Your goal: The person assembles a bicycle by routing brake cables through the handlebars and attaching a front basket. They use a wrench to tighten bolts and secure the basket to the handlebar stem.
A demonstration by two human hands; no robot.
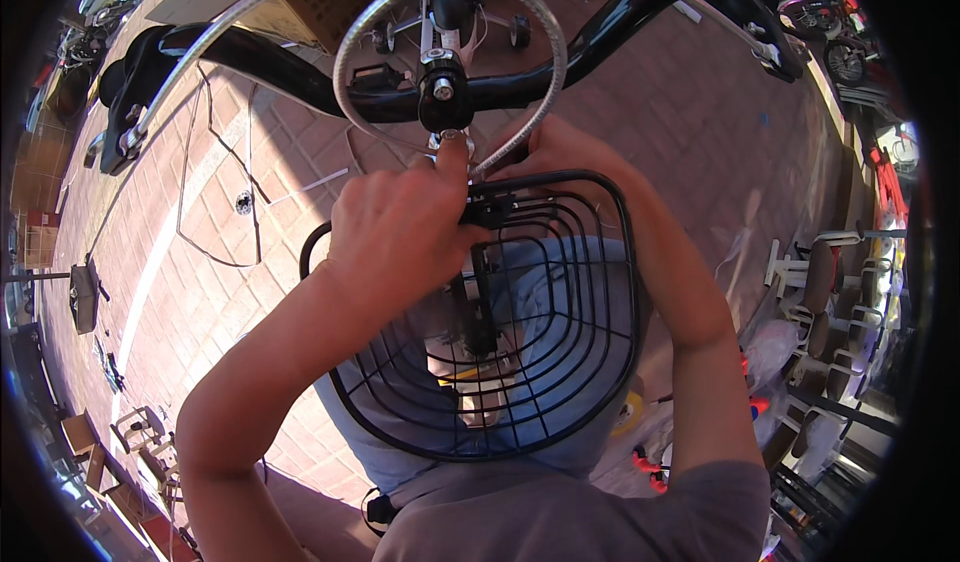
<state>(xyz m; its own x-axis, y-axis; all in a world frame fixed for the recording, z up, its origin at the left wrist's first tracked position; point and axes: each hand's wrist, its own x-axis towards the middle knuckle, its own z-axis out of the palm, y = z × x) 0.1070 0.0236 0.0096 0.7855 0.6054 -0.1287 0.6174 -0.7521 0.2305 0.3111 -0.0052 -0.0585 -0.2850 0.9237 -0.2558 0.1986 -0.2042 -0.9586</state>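
Note:
A black wire bicycle basket sits over my lap, its back rim close below the handlebar stem. My left hand is closed at the basket's back edge, thumb on the black bracket there. Its index finger reaches up to the metal part just under the stem. Behind the rim, on the other side of the stem, is my right hand. Its fingers curl in toward the bracket, and the rim and a cable partly hide them. The black handlebar spans above both hands, with a looped grey cable hanging before it.
Brake levers hang at the handlebar's ends. A cardboard box stands beyond the bar. Thin dark strapping lies on the brick paving at left. Frames and plastic-wrapped parts crowd the right side; small boxes lie lower left.

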